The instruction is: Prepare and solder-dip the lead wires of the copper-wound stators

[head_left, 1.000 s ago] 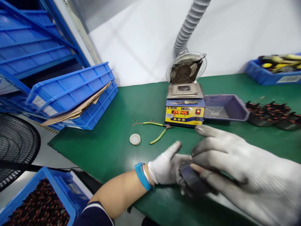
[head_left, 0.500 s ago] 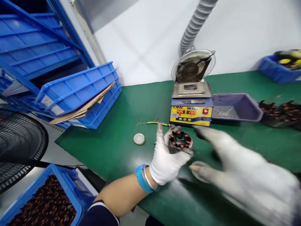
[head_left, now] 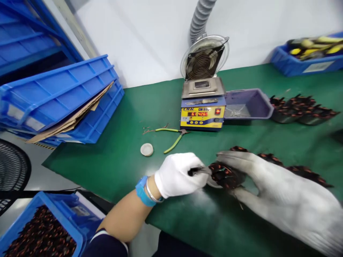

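A green surface [head_left: 120,167] carries everything here. Far to the left of the fingers, stacked blue crates [head_left: 59,96] rest at the surface's edge, and below them a blue bin [head_left: 40,232] holds copper-wound parts. Beyond the fingers stands a yellow-fronted solder pot [head_left: 203,109] with a small fan [head_left: 202,62] behind it and a purple tray [head_left: 248,103] touching its right side. The right hand [head_left: 276,194], in a grey glove, curls its fingers [head_left: 235,157] around a wound stator [head_left: 226,175], holding it just above the surface. The left hand [head_left: 179,175], in a white glove, is closed around a slim dark tool [head_left: 197,171] whose tip meets the stator. More stators [head_left: 300,109] lie beyond the right hand. Green-handled cutters [head_left: 173,137] and a white cap [head_left: 147,149] lie just beyond the left hand.
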A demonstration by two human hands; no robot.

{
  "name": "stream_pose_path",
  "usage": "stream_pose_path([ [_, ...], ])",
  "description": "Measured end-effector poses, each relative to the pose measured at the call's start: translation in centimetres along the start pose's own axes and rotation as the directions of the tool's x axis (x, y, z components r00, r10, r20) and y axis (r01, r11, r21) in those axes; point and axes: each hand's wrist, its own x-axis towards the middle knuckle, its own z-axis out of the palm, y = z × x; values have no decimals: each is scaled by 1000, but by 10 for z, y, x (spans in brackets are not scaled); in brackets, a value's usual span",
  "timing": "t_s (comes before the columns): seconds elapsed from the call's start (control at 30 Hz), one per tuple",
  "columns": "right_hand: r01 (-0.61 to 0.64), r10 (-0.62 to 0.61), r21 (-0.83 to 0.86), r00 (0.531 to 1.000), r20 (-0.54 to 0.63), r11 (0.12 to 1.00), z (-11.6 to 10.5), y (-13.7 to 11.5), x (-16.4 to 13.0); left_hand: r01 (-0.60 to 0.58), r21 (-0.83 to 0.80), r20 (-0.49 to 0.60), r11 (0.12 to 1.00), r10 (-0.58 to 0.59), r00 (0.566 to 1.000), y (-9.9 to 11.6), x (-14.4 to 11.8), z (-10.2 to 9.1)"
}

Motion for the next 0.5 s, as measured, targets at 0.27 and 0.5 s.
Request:
stream_pose_path([
  [0.27,-58,57,-45,998,-23,997,-5,8,-17,327,-353,103,877,-311,945,6,5,10],
  [0.5,-55,55,-36,998,-21,998,-3,17,-24,464,-633,262,620,-393,881,7,4,11],
])
